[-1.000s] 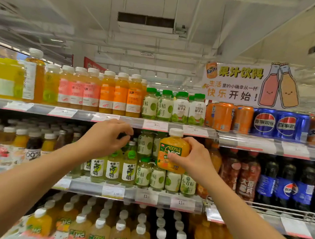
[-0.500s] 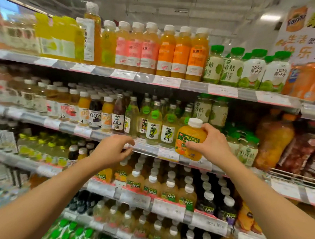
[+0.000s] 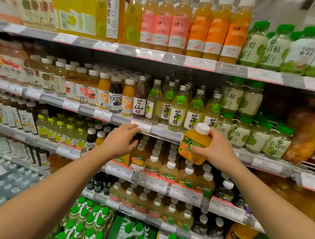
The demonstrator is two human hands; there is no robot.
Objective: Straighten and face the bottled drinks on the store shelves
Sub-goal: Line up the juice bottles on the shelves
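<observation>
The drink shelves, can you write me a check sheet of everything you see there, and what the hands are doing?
Surface: store shelves, several tiers with price tags along the edges.
Job's things: orange juice bottle, white cap, off the shelf; rows of NFC juice bottles below it.
Clutter: nothing seen.
Grips: right hand holds the orange juice bottle; left hand reaches in at the NFC row, whether it touches a bottle cannot be told.
Cables: nothing seen.
Surroundings: lemon drink bottles above; green-capped bottles at the bottom.
</observation>
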